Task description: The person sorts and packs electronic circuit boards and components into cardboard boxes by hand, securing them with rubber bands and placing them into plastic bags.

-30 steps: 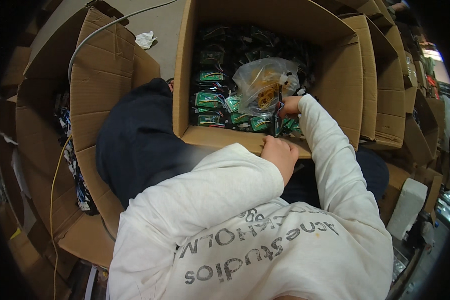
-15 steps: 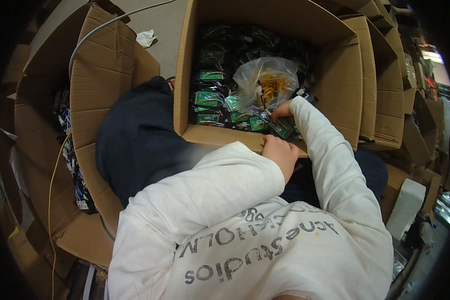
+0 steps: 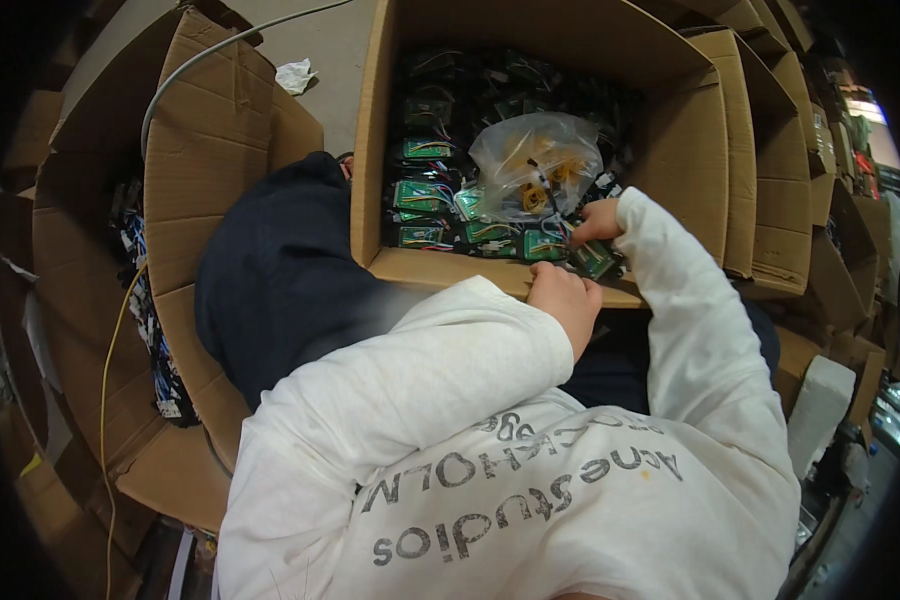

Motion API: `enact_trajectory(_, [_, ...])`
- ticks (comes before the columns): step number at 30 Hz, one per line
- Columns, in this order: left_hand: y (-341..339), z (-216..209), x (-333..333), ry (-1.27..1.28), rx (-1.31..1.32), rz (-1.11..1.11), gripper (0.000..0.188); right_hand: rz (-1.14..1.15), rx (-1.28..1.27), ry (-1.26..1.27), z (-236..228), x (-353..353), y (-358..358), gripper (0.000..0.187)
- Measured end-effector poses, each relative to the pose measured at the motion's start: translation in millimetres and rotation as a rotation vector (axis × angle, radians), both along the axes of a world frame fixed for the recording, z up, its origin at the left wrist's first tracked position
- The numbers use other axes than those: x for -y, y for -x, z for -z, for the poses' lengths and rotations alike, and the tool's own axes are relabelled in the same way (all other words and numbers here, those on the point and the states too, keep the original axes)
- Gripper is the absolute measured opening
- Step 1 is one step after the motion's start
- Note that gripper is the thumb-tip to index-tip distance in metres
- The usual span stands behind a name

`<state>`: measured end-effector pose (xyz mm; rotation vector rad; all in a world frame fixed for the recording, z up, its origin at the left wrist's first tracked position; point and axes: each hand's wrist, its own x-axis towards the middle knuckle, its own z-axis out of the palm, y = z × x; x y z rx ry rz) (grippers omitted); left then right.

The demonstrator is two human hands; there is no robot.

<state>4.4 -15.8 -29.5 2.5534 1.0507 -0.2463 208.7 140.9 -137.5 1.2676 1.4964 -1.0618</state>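
Observation:
A cardboard box (image 3: 370, 170) stands before me, with rows of green circuit boards (image 3: 422, 196) and their coloured wires inside. At its near wall my left hand (image 3: 564, 302) is closed over the rim, its fingertips curled inward. Inside the near right corner, my right hand (image 3: 598, 222) is closed on the wires of a green circuit board (image 3: 592, 260), which tilts against the near wall. Part of its grip is hidden by the fingers. A clear plastic bag (image 3: 500, 150) holding yellow rubber bands (image 3: 537, 195) lies on the boards just beyond this hand.
To my left stands an open carton (image 3: 205, 150) beside bundled cables (image 3: 148, 300). A grey cable (image 3: 205, 50) arches over it and a yellow cord (image 3: 107, 400) hangs down. More cartons (image 3: 780, 190) line the right, with a white foam block (image 3: 820, 400) nearer me.
My right hand has moved slightly right with the circuit board, toward the box's near right corner. The plastic bag's top now covers more of the yellow bands. My left hand stays on the rim.

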Motion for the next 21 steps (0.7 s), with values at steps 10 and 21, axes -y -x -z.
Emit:
enact_trajectory(10, [-4.1,-39.4,-28.8,0.312,0.337,-0.33,0.043,0.661,-0.427,-0.432,-224.1,67.5,-48.0,0.031])
enact_trajectory(21, [-6.1,-30.4,-79.1,1.159,1.478,-0.965,0.036,0.507,-1.101,-0.725,-224.4,120.8,-7.4,0.044])
